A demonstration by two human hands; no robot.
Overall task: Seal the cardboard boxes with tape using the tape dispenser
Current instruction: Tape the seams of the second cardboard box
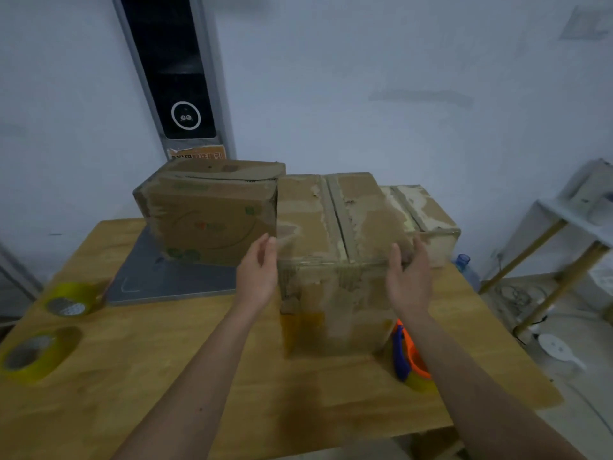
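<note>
A worn cardboard box (335,247) stands in the middle of the wooden table (139,370), its top flaps closed along a centre seam. My left hand (258,273) is at its left side with straight fingers by the top edge. My right hand (409,280) is at its right side, fingers relaxed near the top corner. An orange and blue tape dispenser (409,356) lies on the table just right of the box, partly hidden by my right forearm. A second box (209,210) stands behind on the left, and a third box (428,214) behind on the right.
Two yellow tape rolls (69,298) (33,355) lie at the table's left edge. A grey flat panel (166,280) lies under the back-left box. A white shelf (570,227) and a blue water bottle (464,263) stand right of the table, with cables on the floor.
</note>
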